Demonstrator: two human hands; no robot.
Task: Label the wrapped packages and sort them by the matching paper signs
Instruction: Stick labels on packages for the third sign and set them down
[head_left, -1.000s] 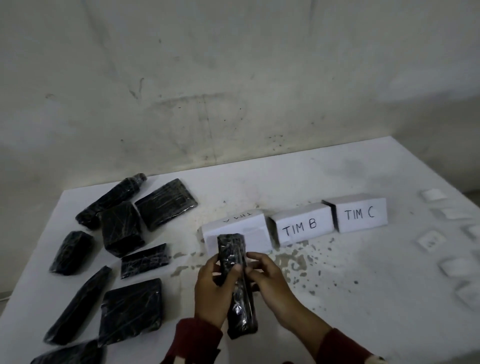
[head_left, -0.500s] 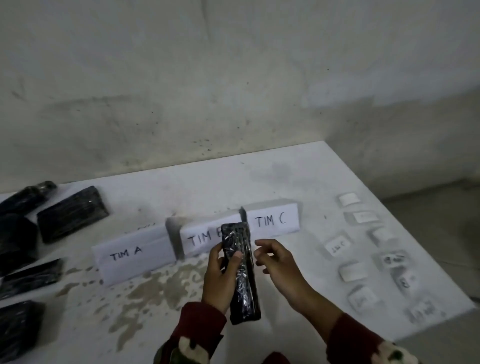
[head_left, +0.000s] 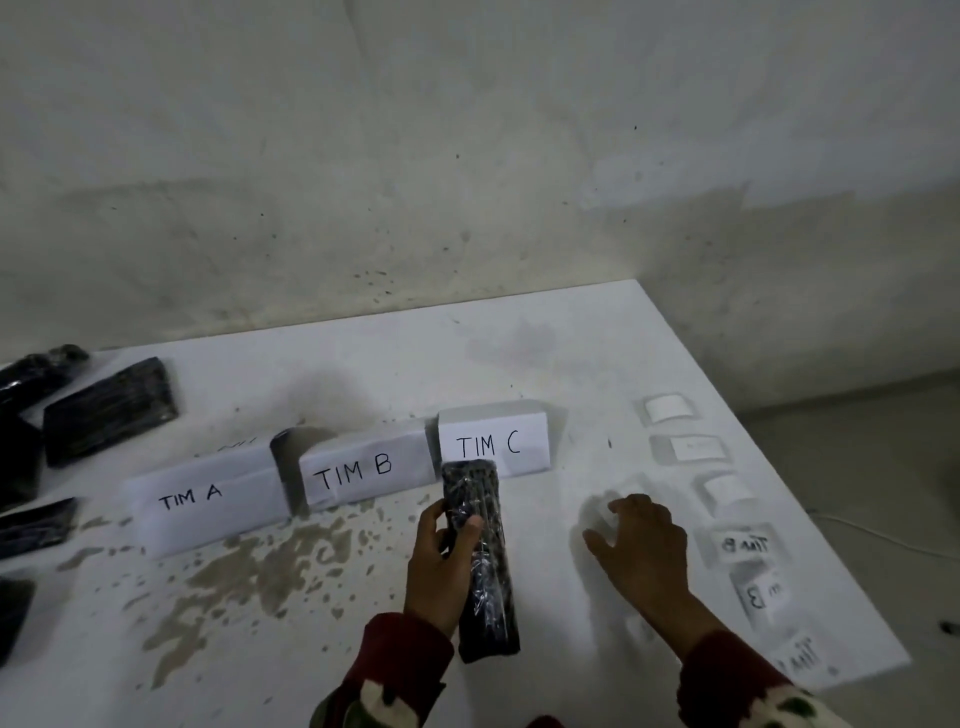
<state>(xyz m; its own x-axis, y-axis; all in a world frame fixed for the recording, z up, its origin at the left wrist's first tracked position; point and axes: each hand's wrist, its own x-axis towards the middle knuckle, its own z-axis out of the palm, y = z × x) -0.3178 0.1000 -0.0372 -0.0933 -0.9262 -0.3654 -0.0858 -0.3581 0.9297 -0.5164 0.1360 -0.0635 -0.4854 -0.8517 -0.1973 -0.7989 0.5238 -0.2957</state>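
Note:
My left hand (head_left: 441, 566) grips a long black wrapped package (head_left: 483, 566), held upright-ish in front of the sign TIM C (head_left: 493, 441). Beside that sign stand the folded paper signs TIM B (head_left: 363, 470) and TIM A (head_left: 202, 506). My right hand (head_left: 636, 545) reaches to the right with fingers spread over a small white label (head_left: 623, 496) on the table; whether it touches the label is unclear. More small labels (head_left: 743, 543), some marked TIM B, lie in a column along the right edge.
Several black wrapped packages (head_left: 109, 410) lie at the table's left side, partly cut off by the frame. The white table (head_left: 519, 358) has brown stains near the front and ends close on the right, with floor beyond. A plain wall stands behind.
My right hand let go of the package and moved right toward the small labels. My left hand keeps the package. The view has shifted right, pushing the loose packages to the frame's edge.

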